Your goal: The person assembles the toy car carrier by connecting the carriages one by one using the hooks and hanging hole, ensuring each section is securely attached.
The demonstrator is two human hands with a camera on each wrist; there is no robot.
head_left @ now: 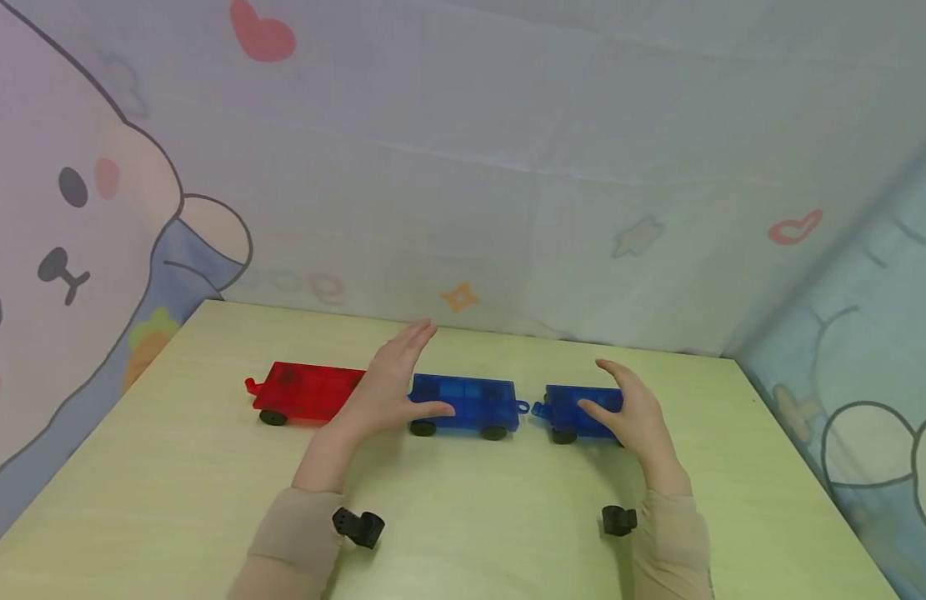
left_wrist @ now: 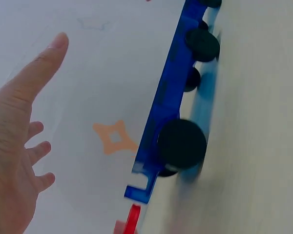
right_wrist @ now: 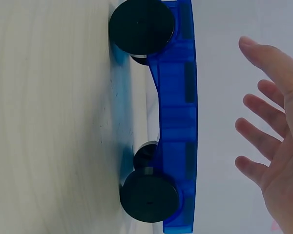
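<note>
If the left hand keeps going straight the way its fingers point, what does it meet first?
Probably nothing on the table: the left hand points up and away between the red car and the middle blue car, toward the cloth backdrop. Depth is unclear.

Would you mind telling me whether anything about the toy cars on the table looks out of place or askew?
Nothing stands out. The red car and two blue cars stand upright on their wheels in one row on the table. The left hand and right hand are open above them, gripping nothing.
</note>
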